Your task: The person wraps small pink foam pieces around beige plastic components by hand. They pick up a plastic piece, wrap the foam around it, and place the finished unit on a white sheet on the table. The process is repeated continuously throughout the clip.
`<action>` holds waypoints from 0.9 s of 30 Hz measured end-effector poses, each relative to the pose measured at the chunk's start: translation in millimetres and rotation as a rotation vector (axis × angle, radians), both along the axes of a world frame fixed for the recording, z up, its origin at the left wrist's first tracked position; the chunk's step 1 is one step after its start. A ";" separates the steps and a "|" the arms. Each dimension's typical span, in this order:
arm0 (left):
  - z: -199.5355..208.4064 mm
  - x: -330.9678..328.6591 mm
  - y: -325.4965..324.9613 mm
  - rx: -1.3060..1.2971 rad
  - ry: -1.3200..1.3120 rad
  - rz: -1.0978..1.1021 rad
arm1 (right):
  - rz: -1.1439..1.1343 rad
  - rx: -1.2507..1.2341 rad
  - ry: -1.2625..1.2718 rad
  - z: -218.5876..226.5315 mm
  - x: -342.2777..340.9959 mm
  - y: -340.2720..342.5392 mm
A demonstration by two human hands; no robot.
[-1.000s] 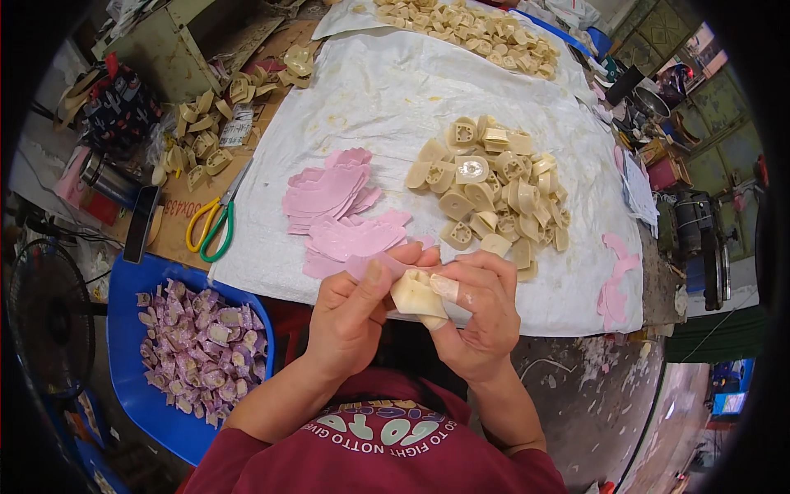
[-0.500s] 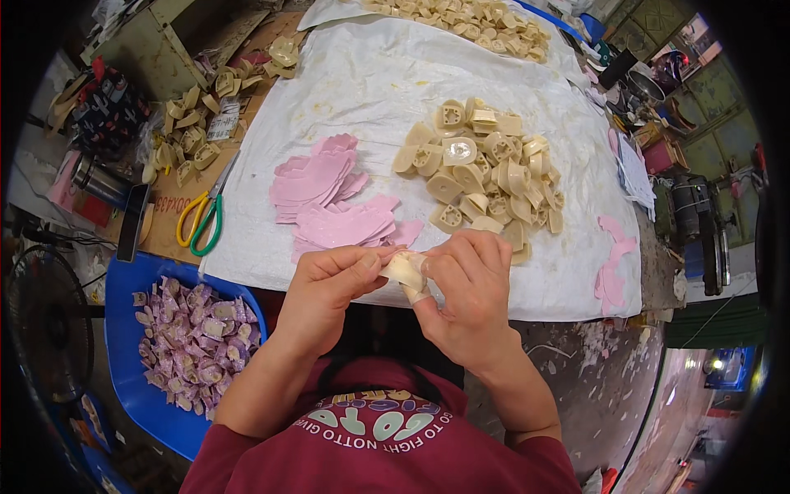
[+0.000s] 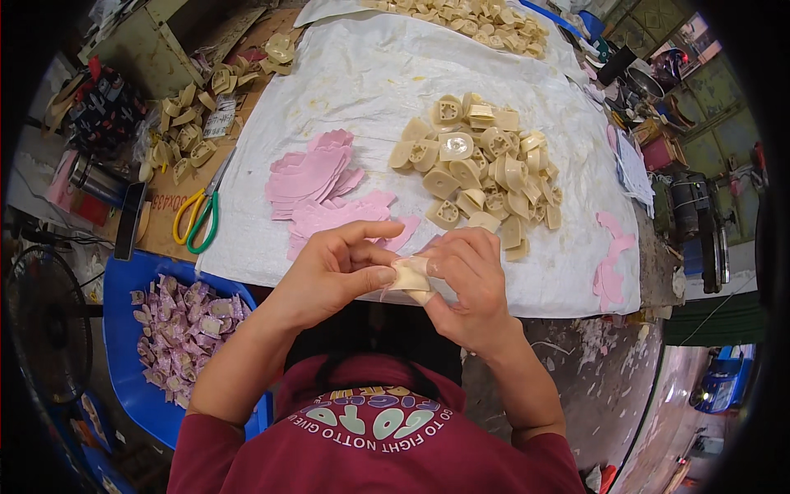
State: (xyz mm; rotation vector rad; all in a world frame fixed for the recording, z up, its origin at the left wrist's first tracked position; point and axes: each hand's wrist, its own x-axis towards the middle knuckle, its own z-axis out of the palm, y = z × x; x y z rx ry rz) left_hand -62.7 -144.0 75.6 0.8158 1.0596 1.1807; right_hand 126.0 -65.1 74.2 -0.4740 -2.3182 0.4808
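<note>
Over the near edge of the table, a small beige plastic piece (image 3: 411, 277), shaped like a shoe heel, is held between my hands. My left hand (image 3: 329, 267) pinches its left end with the thumb, while the index finger is stretched away above it. From the other side my right hand (image 3: 473, 288) grips it with thumb and bent fingers; pale tape wraps some fingertips. A thin pinkish edge shows by the piece, partly hidden by my fingers. Just beyond my left hand lie stacked pink cut sheets (image 3: 309, 177). A pile of similar beige heels (image 3: 485, 165) sits beyond my right hand.
White sheeting (image 3: 362, 99) covers the table. Scissors (image 3: 197, 218) with yellow and green handles lie at its left. A blue tub (image 3: 123, 346) of purple-wrapped pieces stands lower left. Pink scraps (image 3: 609, 263) lie at the right edge, more beige pieces (image 3: 477, 25) at the far end.
My left index finger has lifted and straightened away from the heel. The heel has turned between my fingers, showing a flatter, broader face.
</note>
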 end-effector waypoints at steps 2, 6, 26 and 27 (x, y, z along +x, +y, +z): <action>1.1 -2.1 3.3 0.085 0.119 -0.073 | 0.005 0.009 0.001 -2.8 -3.5 -0.3; 7.8 -8.7 12.6 0.062 0.361 -0.180 | 0.008 0.015 0.007 -6.2 -7.9 -0.5; -22.8 7.9 6.1 0.558 0.505 0.214 | -0.179 -0.900 0.228 -15.3 -13.5 -13.6; -21.4 11.4 7.9 0.644 0.754 0.295 | -0.211 -0.873 0.199 -15.3 -15.2 -12.5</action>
